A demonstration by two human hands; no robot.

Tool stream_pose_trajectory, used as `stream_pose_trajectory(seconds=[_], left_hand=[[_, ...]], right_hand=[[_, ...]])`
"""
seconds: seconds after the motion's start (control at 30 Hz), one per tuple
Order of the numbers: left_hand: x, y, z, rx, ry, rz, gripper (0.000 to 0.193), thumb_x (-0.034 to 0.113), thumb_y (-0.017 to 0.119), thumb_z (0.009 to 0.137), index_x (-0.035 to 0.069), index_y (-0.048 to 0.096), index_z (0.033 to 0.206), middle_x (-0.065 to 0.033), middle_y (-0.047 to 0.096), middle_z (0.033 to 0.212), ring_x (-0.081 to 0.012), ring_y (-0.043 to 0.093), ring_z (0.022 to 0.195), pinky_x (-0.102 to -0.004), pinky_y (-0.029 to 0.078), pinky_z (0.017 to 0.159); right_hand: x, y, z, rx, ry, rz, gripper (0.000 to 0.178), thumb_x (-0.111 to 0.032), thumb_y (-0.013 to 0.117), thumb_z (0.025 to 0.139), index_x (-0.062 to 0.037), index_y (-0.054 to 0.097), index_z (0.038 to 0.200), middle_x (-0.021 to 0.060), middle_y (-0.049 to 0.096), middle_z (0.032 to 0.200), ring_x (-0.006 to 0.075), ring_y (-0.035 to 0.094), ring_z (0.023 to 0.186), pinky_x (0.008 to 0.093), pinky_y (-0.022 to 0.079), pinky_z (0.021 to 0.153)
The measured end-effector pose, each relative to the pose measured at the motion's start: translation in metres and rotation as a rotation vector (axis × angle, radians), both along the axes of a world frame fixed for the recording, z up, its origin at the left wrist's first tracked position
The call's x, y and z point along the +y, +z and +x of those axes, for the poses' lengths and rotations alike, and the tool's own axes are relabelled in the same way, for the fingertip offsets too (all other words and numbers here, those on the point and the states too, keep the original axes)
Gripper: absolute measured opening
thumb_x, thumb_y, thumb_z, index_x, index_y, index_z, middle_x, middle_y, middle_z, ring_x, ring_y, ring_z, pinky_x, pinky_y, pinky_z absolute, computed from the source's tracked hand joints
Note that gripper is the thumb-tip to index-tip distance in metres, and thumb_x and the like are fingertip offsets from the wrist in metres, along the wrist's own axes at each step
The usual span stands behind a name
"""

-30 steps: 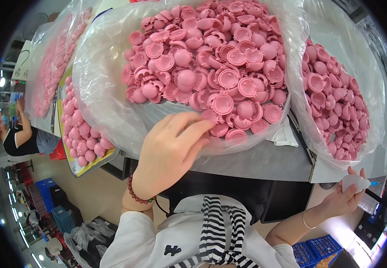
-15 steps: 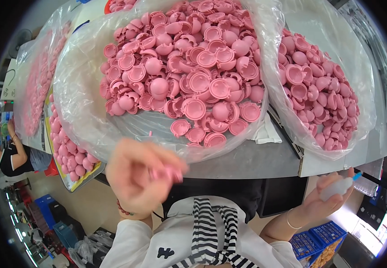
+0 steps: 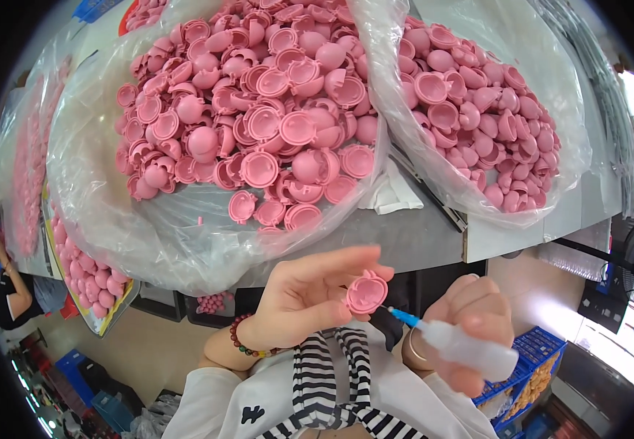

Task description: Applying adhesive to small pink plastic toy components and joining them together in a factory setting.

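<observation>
Between the thumb and fingers of my left hand (image 3: 295, 289) is a pink plastic half-shell (image 3: 367, 294), its hollow side facing up toward me. My right hand (image 3: 481, 307) is wrapped round a translucent squeeze bottle (image 3: 470, 350). The bottle's thin blue nozzle (image 3: 405, 317) points at the half-shell, close to its lower right rim; whether they touch I cannot tell. Beyond my hands, a heap of similar pink half-shells (image 3: 262, 124) lies in an open clear plastic bag (image 3: 163, 234) on the grey table.
To the right, another clear bag (image 3: 470, 201) holds more pink shells (image 3: 478, 117). A white cloth (image 3: 390, 194) lies between the bags beside dark metal strips (image 3: 427, 186). At left stands a yellow-edged tray of pink balls (image 3: 87, 278); a co-worker (image 3: 13, 296) is beyond. Blue crates (image 3: 540, 351) stand low right.
My left hand has moved right with the pink piece, which now shows clearly. My right hand has brought the bottle inward, its nozzle now turned toward the half-shell. The view has shifted right.
</observation>
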State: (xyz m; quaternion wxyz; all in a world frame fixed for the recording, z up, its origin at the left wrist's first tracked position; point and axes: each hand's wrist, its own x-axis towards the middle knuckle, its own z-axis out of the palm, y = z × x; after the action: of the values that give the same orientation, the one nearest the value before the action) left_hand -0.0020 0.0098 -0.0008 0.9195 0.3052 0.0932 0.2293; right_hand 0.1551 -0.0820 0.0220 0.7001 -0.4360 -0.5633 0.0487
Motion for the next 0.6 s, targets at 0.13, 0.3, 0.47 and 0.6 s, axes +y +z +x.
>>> stream_pose_trajectory(seconds=[0.13,0.3,0.47,0.6], left_hand=[[-0.001,-0.007,0.002,-0.11,-0.006,0.082,0.046,-0.011,0.053,0.076,-0.006,0.041,0.12,-0.0226,0.043,0.122,-0.0233,0.047,0.11,-0.0337,0.042,0.09],[-0.004,-0.008,0.002,-0.117,0.027,0.07,0.046,-0.014,0.053,0.074,-0.007,0.042,0.118,-0.0236,0.043,0.122,-0.0241,0.047,0.111,-0.0337,0.042,0.091],[-0.003,-0.009,0.003,-0.131,0.066,0.096,0.046,-0.014,0.055,0.072,-0.007,0.044,0.117,-0.0245,0.043,0.121,-0.0243,0.048,0.11,-0.0339,0.043,0.09],[-0.004,-0.008,0.003,-0.11,0.066,0.071,0.046,-0.014,0.056,0.072,-0.007,0.045,0.115,-0.0242,0.045,0.12,-0.0247,0.048,0.109,-0.034,0.044,0.089]], right_hand=[[-0.002,0.002,-0.009,-0.075,-0.054,-0.037,0.057,-0.052,0.051,0.079,0.0049,0.053,0.084,0.0029,0.042,0.059,0.0116,0.038,0.046,0.0237,0.023,0.038],[-0.002,0.002,-0.012,0.008,-0.132,-0.077,0.056,-0.053,0.059,0.072,0.0029,0.062,0.076,0.0019,0.046,0.055,0.0125,0.044,0.044,0.0235,0.031,0.038],[0.0,0.002,-0.007,-0.118,-0.066,-0.061,0.057,-0.051,0.047,0.082,0.0056,0.053,0.083,0.0042,0.044,0.057,0.0126,0.041,0.044,0.0236,0.026,0.035],[0.001,0.0,-0.006,-0.119,-0.095,-0.059,0.059,-0.052,0.046,0.082,0.0061,0.054,0.087,0.0037,0.043,0.058,0.0126,0.04,0.044,0.0236,0.026,0.036]])
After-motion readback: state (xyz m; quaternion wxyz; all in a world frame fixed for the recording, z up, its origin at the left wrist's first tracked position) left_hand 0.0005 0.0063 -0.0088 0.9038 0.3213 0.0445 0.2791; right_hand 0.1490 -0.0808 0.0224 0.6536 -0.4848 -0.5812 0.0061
